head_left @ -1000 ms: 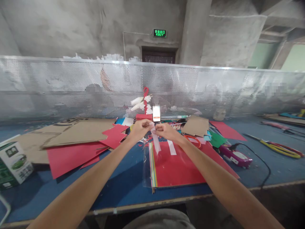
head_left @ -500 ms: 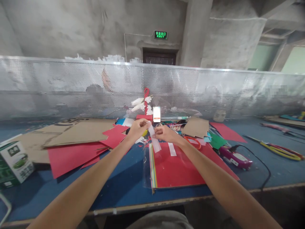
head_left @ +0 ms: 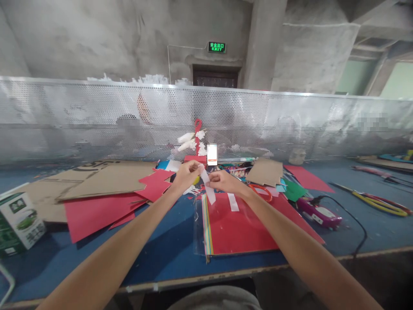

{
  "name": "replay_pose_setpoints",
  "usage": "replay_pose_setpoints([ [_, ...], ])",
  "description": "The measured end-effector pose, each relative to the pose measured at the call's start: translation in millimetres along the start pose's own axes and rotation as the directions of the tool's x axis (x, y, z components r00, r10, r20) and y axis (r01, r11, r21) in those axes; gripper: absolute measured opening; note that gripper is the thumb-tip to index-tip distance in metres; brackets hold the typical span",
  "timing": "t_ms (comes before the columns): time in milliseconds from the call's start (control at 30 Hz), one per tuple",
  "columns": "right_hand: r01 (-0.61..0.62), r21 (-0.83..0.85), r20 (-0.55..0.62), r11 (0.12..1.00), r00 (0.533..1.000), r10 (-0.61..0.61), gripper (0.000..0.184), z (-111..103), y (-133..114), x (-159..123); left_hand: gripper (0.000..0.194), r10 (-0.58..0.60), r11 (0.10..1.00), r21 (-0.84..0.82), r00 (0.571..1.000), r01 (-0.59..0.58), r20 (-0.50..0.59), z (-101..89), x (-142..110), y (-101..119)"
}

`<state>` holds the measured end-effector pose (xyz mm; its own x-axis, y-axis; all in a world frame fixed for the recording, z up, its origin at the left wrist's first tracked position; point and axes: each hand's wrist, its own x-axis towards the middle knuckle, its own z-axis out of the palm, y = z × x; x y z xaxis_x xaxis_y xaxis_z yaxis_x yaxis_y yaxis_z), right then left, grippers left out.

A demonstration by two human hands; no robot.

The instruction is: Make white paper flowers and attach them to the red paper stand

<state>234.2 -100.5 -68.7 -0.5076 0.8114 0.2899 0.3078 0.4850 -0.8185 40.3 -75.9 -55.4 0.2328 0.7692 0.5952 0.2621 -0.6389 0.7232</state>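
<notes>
Between my two hands hangs a narrow white paper strip [head_left: 209, 189], slanting down to the right over the table. My left hand [head_left: 189, 174] pinches its upper end between thumb and fingertips. Lower along the strip's right edge, my right hand [head_left: 223, 180] has its fingers closed on it. Under the strip's lower end lies a stack of coloured paper in a clear sleeve, with a red sheet [head_left: 245, 232] on top. A second short white strip [head_left: 232, 202] rests on that red sheet, just below my right hand.
Cardboard [head_left: 112, 178] and red paper pieces [head_left: 100, 215] lie left, beside a milk carton [head_left: 22, 224]. Orange-handled scissors [head_left: 263, 191], a purple power strip [head_left: 319, 214] and large yellow-and-red-handled scissors [head_left: 380, 204] lie right. Behind stand a phone [head_left: 212, 155] and white paper flowers [head_left: 190, 140].
The lower end of the white strip has curled or shifted slightly to the left. Both hands keep nearly the same place and grip.
</notes>
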Motion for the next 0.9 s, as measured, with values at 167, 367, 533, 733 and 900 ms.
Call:
replay_pose_setpoints([
  [167,-0.044,0.006,-0.028,0.999,0.999,0.044,0.025,-1,-2,0,0.024,-0.009,1.0,0.002,1.0,0.009,-0.026,-1.9,1,-3],
  [367,-0.09,0.06,-0.133,0.994,0.986,0.097,0.024,-4,-2,1,0.023,0.023,0.999,0.024,0.999,-0.022,-0.049,-9.1,2,-7],
  [533,-0.068,0.008,-0.098,0.998,0.993,0.068,0.025,-5,2,2,0.025,0.082,0.981,0.168,0.993,-0.095,0.084,-13.0,-3,-4],
  [733,0.069,-0.096,0.073,0.993,0.995,-0.062,0.022,-4,11,5,0.03,0.138,0.954,0.198,0.914,-0.226,0.381,-6.6,-12,3],
  [900,0.075,-0.147,0.133,0.986,0.99,-0.056,0.019,-4,11,4,0.028,0.098,0.945,0.232,0.878,-0.229,0.468,-8.5,-9,1],
])
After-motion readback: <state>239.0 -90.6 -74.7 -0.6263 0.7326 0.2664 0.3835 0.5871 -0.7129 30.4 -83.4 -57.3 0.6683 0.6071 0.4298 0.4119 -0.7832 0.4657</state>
